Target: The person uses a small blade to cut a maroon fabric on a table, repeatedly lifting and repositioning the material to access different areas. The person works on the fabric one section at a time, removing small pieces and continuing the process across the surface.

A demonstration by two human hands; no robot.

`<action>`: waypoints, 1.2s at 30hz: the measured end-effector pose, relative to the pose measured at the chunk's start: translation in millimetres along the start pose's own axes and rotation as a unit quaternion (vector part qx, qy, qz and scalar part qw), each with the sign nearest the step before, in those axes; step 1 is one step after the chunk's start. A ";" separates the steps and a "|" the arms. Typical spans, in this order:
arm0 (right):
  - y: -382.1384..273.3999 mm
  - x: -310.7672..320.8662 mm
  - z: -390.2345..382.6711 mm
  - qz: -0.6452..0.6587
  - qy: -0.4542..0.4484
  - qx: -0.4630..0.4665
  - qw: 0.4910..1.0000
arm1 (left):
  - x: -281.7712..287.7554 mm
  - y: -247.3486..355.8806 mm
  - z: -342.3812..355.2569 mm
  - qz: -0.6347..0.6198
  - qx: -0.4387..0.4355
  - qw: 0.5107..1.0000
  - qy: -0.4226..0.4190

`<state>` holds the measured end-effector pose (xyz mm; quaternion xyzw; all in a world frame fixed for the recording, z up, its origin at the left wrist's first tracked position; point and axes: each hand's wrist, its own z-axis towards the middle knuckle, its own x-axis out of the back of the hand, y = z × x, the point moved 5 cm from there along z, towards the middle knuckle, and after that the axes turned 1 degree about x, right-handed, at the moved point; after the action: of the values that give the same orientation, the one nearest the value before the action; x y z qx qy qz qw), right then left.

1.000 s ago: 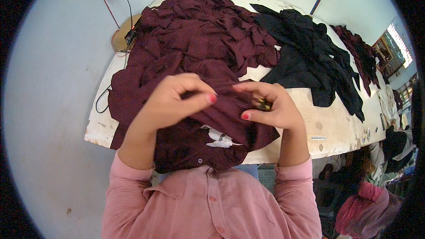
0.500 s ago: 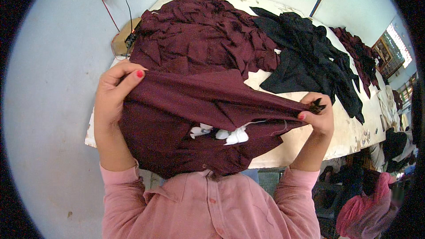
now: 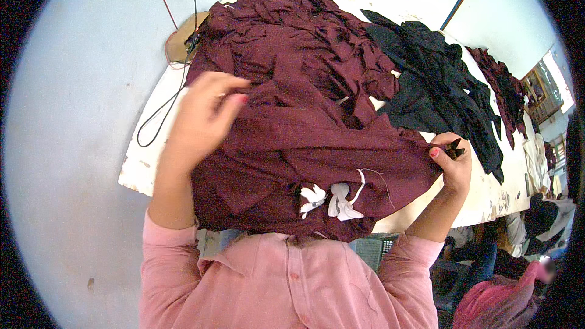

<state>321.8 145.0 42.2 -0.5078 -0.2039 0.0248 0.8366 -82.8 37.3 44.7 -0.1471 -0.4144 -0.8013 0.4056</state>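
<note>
No lettering, number or sign can be read here.

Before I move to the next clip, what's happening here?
The right hand pinches the edge of some maroon cloth and holds a small dark object. The left hand is blurred over the fabric, its grip unclear. White pieces show on the fabric; black cloth lies beyond on the table.

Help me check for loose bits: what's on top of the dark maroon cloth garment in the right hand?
Two crumpled white pieces and a narrow white strip show on the garment; loose or attached, I can't tell. Its underside and anything beneath are covered.
</note>
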 end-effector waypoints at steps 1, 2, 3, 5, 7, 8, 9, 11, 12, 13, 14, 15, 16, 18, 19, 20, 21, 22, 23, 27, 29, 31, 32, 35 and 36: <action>-1.9 0.7 -0.5 -0.013 0.001 0.008 1.000 | -16.0 24.1 3.3 0.012 -0.041 0.998 -0.036; -2.7 0.8 -0.9 -0.009 0.004 0.006 1.000 | -34.5 32.3 4.2 -0.023 -0.084 0.993 -0.082; -3.2 1.3 -1.6 -0.005 0.009 0.005 1.000 | -46.9 42.1 4.5 -0.018 -0.127 0.984 -0.122; -1.8 3.7 -0.9 -0.013 0.025 -0.006 1.000 | -61.7 37.9 3.6 -0.076 -0.085 0.970 -0.215; 7.2 11.2 -4.1 -0.038 0.060 -0.027 0.997 | -64.7 37.7 7.8 -0.126 -0.042 0.955 -0.265; 10.6 12.7 -2.5 -0.107 0.076 -0.029 0.991 | -61.2 38.1 8.9 -0.154 -0.026 0.951 -0.268; 13.8 9.6 1.6 -0.173 0.092 -0.032 0.980 | -59.4 38.1 9.6 -0.180 -0.010 0.945 -0.272; 1.3 -3.1 3.9 -0.349 0.114 0.068 0.928 | -59.5 40.8 11.0 -0.212 -0.007 0.939 -0.272; -12.2 -18.8 6.8 -0.344 0.132 0.069 0.927 | -58.0 40.9 10.0 -0.226 -0.001 0.936 -0.268; -21.1 -34.7 9.0 -0.319 0.116 0.093 0.936 | -58.3 42.5 9.8 -0.233 -0.007 0.935 -0.268; -30.2 -57.1 10.1 -0.273 0.081 0.104 0.953 | -60.0 44.3 9.7 -0.240 -0.012 0.933 -0.269; -40.9 -78.2 9.1 -0.263 0.035 0.144 0.953 | -61.9 46.5 10.3 -0.251 -0.020 0.929 -0.270; -56.0 -99.0 7.2 -0.225 -0.012 0.164 0.960 | -64.9 45.9 9.7 -0.277 0.026 0.919 -0.280; -65.0 -122.4 2.1 -0.203 -0.071 0.113 0.970 | -67.5 45.0 5.1 -0.323 0.118 0.892 -0.293; -66.4 -128.2 0.2 -0.216 -0.058 0.151 0.963 | -69.1 45.0 3.5 -0.358 0.142 0.875 -0.294; -65.6 -133.0 -1.9 -0.228 -0.045 0.189 0.954 | -70.9 44.6 1.8 -0.392 0.166 0.856 -0.294; -65.5 -136.3 -3.8 -0.251 -0.039 0.202 0.946 | -72.5 44.1 -0.7 -0.426 0.190 0.835 -0.292; -65.2 -137.0 -4.7 -0.258 -0.031 0.229 0.938 | -73.9 44.0 -3.1 -0.445 0.205 0.822 -0.291; -64.4 -137.3 -5.8 -0.264 -0.023 0.255 0.930 | -75.4 43.6 -5.6 -0.464 0.219 0.808 -0.290; -65.8 -135.8 -10.3 -0.299 0.037 0.333 0.894 | -83.3 45.3 -8.4 -0.494 0.222 0.792 -0.283; -65.6 -135.5 -11.4 -0.311 0.049 0.349 0.883 | -86.6 44.7 -9.1 -0.491 0.235 0.793 -0.274; -66.2 -135.4 -12.0 -0.314 0.054 0.361 0.876 | -88.2 43.9 -9.8 -0.495 0.243 0.789 -0.271; -66.1 -135.6 -12.0 -0.318 0.052 0.360 0.875 | -89.4 43.2 -10.1 -0.501 0.245 0.784 -0.271; -68.7 -136.7 -12.6 -0.324 0.040 0.353 0.877 | -90.9 41.6 -10.9 -0.538 0.253 0.755 -0.277; -72.5 -137.1 -12.9 -0.322 0.032 0.348 0.880 | -91.5 41.3 -11.4 -0.553 0.256 0.742 -0.279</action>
<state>189.0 65.1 56.1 -0.0912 -0.3074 -0.1929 0.9274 7.6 63.1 7.9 0.0003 -0.7069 -0.6722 -0.2201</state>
